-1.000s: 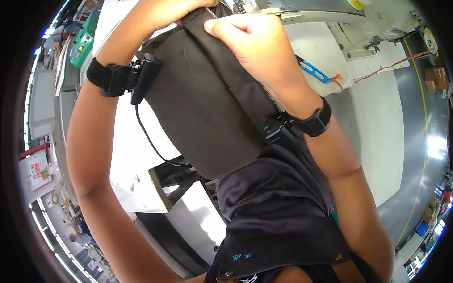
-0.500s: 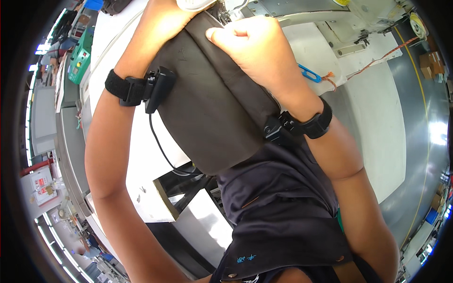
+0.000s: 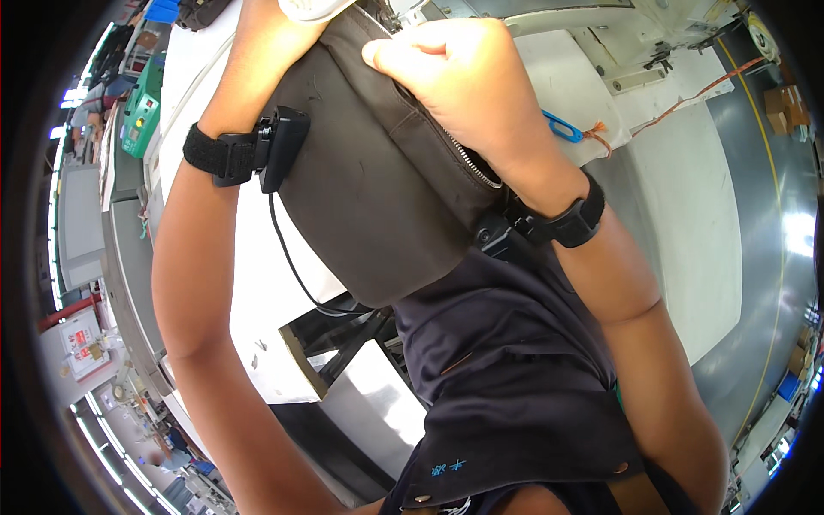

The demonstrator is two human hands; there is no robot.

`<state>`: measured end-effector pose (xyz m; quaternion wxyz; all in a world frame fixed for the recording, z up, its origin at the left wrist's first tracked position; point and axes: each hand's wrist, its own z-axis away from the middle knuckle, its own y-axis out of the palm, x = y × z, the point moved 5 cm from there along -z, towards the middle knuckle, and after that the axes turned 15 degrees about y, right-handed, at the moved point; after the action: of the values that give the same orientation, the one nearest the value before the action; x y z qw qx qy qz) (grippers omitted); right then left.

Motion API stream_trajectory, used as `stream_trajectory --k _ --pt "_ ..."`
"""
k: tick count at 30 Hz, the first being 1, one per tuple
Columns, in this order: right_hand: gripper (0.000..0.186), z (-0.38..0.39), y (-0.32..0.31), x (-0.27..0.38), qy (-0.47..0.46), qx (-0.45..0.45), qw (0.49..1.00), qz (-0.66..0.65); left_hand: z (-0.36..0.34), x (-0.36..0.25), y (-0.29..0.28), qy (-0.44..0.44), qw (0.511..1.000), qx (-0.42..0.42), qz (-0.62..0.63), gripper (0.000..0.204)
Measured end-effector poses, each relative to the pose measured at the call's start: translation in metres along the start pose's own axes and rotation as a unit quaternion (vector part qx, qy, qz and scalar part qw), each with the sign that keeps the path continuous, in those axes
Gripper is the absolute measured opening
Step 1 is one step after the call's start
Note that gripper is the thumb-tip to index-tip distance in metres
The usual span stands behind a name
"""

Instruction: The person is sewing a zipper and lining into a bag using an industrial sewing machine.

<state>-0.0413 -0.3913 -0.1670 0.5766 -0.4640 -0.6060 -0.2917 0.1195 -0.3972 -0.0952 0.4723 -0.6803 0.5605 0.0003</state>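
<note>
A dark grey-brown fabric piece [image 3: 369, 172] with a seam and flap hangs over the near edge of the white table, down to my apron. Along its right side runs a metal zipper [image 3: 470, 157], its silver teeth showing. My right hand [image 3: 468, 73] is closed at the zipper side, thumb and curled fingers gripping the fabric. My left hand [image 3: 279, 39] lies at the far left edge of the fabric; its fingers are hidden behind a white rounded part [image 3: 316, 7] and the picture's top edge. Metal machine parts [image 3: 412, 15] show just beyond the fabric.
A black strapped device sits on each wrist, and a black cable [image 3: 287, 257] runs below the left one. Right of my right hand lies a blue tool [image 3: 562, 127] tied to orange cord. The machine body [image 3: 601, 60] stands far right. A green box [image 3: 142, 107] stands left.
The fabric has shifted slightly left and away, and its right edge has turned so the zipper teeth show. My left hand has moved a little left and away with it.
</note>
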Motion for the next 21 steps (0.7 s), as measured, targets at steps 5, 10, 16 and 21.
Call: stream_trajectory --k 5,10,16,21 --pt "0.036 0.003 0.001 -0.005 0.022 0.007 0.996 -0.081 0.001 0.001 0.003 0.018 1.000 0.002 -0.014 0.053" --pt "0.037 0.010 -0.007 -0.022 0.108 0.022 0.986 -0.124 -0.002 0.003 0.008 0.031 0.999 0.007 -0.029 0.054" --pt "0.028 0.008 -0.009 -0.026 0.083 0.031 0.978 -0.189 0.000 0.002 0.006 0.041 0.998 0.030 -0.042 0.057" --pt "0.024 0.007 -0.010 -0.031 0.119 0.039 0.970 -0.210 -0.011 0.006 -0.004 0.066 0.991 0.100 -0.056 0.059"
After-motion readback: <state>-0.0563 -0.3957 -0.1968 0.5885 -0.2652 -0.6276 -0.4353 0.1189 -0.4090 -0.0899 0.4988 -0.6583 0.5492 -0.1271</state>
